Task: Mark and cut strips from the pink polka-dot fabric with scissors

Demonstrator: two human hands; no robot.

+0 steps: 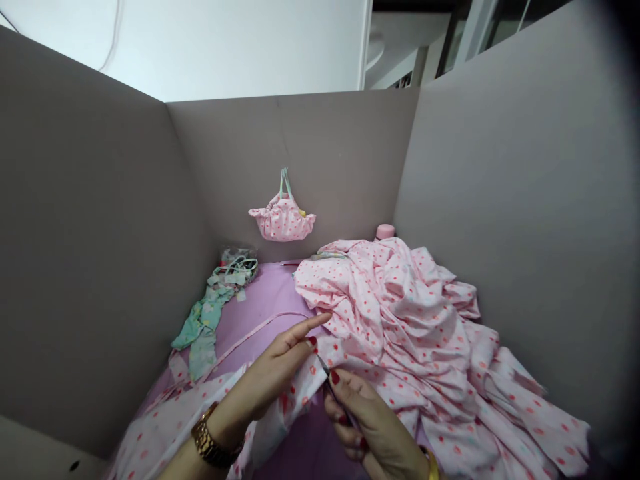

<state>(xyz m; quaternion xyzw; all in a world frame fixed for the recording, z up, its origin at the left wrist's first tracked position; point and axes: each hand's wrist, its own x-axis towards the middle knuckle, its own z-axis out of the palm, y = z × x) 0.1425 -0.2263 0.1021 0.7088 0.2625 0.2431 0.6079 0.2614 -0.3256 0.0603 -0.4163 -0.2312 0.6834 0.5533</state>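
Note:
My left hand (290, 347) pinches the pink dotted cloth (306, 390) between thumb and fingers, with the index finger stretched forward over it. A watch is on that wrist. Close by, my right hand (355, 413) is closed round a thin dark pointed tool (324, 367), whose slim tip lies at the cloth near my left thumb. The exact kind of tool is hard to make out, as the fingers hide most of it. More of the same dotted fabric (390, 300) lies in a large crumpled heap to the right, and some trails under my left forearm.
Grey panels (310, 133) stand on three sides of the purple surface (267, 293). A small dotted cloth pouch (286, 220) hangs on the back panel. Green printed fabric strips (205, 320) lie at left. A pink lid (385, 231) shows behind the heap.

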